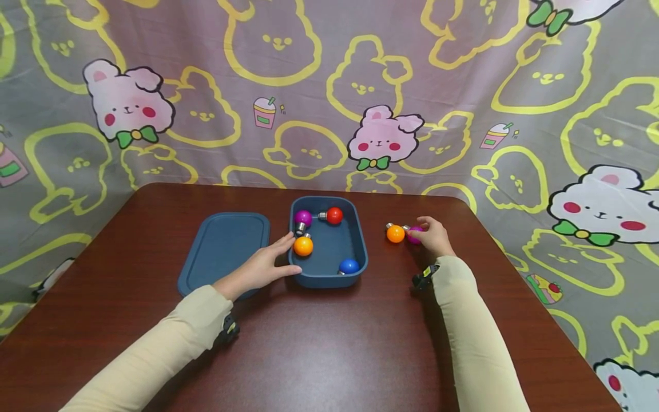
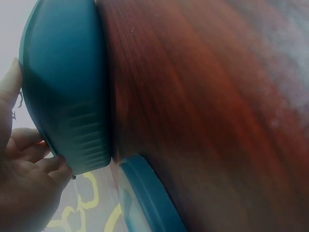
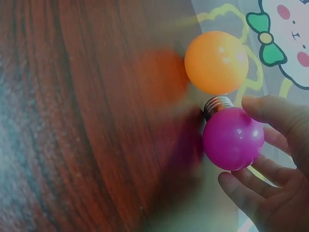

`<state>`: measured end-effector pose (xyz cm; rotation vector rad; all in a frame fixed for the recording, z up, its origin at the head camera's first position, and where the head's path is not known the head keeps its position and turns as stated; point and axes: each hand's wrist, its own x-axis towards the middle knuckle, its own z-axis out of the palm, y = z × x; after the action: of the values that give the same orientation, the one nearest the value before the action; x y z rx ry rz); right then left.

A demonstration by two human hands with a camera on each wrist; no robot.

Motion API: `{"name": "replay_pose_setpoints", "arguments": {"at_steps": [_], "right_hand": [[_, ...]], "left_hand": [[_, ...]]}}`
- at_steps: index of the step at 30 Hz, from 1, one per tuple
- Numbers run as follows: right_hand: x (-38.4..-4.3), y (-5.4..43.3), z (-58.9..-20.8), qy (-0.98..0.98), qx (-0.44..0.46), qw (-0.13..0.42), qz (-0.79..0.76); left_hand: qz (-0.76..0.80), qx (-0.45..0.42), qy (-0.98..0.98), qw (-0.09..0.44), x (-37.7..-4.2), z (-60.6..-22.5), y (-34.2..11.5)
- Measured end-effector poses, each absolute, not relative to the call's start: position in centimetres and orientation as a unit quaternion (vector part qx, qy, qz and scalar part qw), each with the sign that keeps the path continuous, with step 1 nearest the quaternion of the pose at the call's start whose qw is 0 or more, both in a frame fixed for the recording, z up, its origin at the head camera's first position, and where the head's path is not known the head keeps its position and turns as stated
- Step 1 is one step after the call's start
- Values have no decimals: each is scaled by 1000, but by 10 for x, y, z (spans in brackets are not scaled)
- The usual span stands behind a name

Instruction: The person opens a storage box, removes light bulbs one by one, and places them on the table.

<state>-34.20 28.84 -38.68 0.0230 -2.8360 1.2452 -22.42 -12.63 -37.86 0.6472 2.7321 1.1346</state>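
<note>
At the right, my right hand (image 1: 436, 237) pinches a purple light bulb (image 3: 233, 139) between thumb and fingers. The bulb lies on the table with its metal screw base toward an orange bulb (image 1: 395, 233) just to its left. My left hand (image 1: 261, 269) rests with extended fingers along the left rim of a blue rectangular box (image 1: 329, 281), thumb near its front corner. Inside the box are a purple bulb (image 1: 303, 218), a red bulb (image 1: 334, 216), an orange bulb (image 1: 303, 246) and a blue bulb (image 1: 349, 266).
A flat blue lid (image 1: 221, 246) lies left of the box, partly behind my left forearm. The brown wooden table (image 1: 329, 343) ends at the back against a patterned curtain (image 1: 309, 103), which also runs along the right side.
</note>
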Motion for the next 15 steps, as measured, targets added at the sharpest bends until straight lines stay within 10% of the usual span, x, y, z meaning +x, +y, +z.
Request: {"name": "replay_pose_setpoints", "arguments": {"at_steps": [15], "right_hand": [[-338,290,-378,-914,0,17,406]], "left_hand": [[367,220,903,51,-223,-376,-127]]}}
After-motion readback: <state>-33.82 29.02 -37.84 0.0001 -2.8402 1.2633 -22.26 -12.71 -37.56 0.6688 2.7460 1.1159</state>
